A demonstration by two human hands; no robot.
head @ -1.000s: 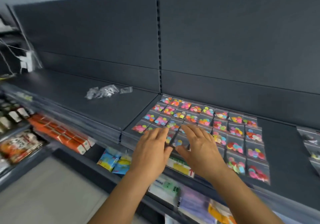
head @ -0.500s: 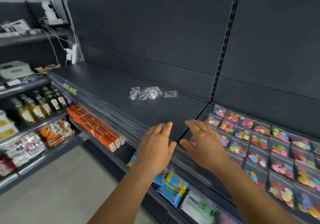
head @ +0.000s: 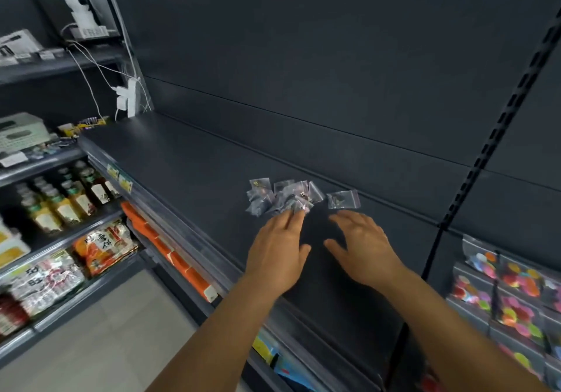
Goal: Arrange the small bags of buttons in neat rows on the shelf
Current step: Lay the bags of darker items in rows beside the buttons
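Your left hand (head: 277, 247) lies flat with its fingers straight and close together, the tips touching the near edge of a loose heap of small clear bags (head: 280, 198) on the dark shelf (head: 188, 167). Your right hand (head: 362, 247) hovers open, fingers relaxed, holding nothing, just below 1 separate bag (head: 343, 199). Rows of colourful button bags (head: 510, 297) lie at the far right.

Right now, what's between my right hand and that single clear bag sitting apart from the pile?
Only bare dark shelf. In the head view the right hand hovers just short of the lone clear bag, fingers straight, with nothing between them.
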